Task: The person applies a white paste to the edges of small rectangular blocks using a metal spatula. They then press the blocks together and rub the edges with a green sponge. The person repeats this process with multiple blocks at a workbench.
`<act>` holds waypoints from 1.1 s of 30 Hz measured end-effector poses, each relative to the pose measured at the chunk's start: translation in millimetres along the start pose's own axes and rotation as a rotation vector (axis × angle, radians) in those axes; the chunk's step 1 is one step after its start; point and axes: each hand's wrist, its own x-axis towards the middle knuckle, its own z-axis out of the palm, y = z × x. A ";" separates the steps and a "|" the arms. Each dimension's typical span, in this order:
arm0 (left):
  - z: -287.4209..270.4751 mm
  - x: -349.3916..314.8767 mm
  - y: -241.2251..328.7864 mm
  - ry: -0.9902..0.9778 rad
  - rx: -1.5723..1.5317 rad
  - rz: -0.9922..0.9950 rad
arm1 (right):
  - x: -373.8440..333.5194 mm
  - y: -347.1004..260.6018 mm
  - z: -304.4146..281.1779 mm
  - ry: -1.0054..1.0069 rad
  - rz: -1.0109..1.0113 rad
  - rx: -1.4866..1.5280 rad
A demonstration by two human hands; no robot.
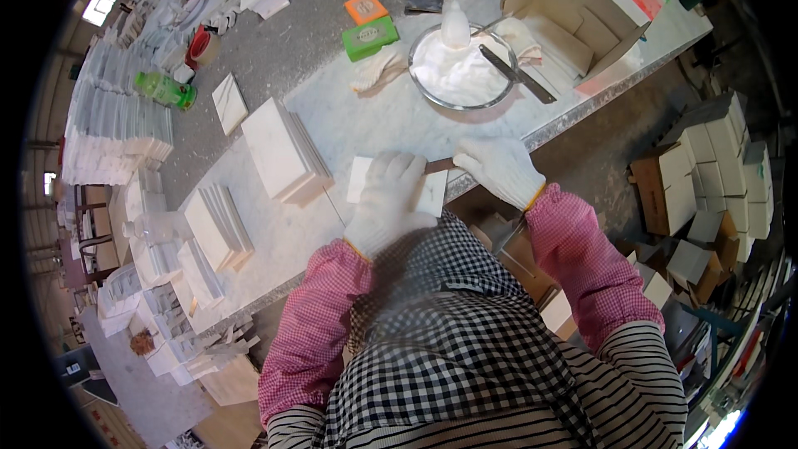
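Observation:
My left hand (388,199), in a white knit glove, is closed on a small white tile (431,195) at the table's near edge, covering its middle. My right hand (500,171), gloved alike, grips one end of a narrow brown strip-like tool (440,165). This strip reaches across the tile's far side to my left fingers, which hide its other end; its exact kind I cannot make out. Beyond my hands sits a steel bowl (427,101) of white paste. A white squeeze bottle (455,25) stands in it, and a dark-bladed knife (517,75) lies across its rim.
Stacked marble-look tiles (278,150) stand left of my hands, beside a second stack (218,229). A crumpled cloth (379,68), a green box (370,39) and an orange box (366,8) lie near the bowl. An open carton (619,54) occupies the far right; boxes (706,166) fill the floor right.

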 end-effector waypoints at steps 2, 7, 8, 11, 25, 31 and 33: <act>-0.7 -0.2 0.4 0.003 0.003 0.005 | -3.2 -0.4 2.5 -0.013 0.019 0.004; -2.9 -0.2 1.4 -0.017 -0.013 -0.002 | -10.8 -1.2 -2.4 -0.106 0.121 0.049; -2.9 -0.3 1.9 -0.012 -0.016 -0.009 | -11.2 0.3 -6.9 -0.134 0.162 0.106; -3.1 -0.3 4.6 -0.002 -0.019 -0.030 | -11.2 5.7 -22.4 -0.112 0.239 0.166; -8.3 3.8 9.4 -0.067 -0.009 -0.052 | -18.7 -14.2 -2.3 0.179 -0.046 -0.074; -6.0 2.8 6.7 -0.060 0.008 -0.044 | -12.1 -12.3 -4.2 0.123 -0.081 -0.048; -5.6 3.2 5.9 -0.061 0.000 -0.037 | -11.5 -10.8 -4.3 0.105 -0.083 -0.050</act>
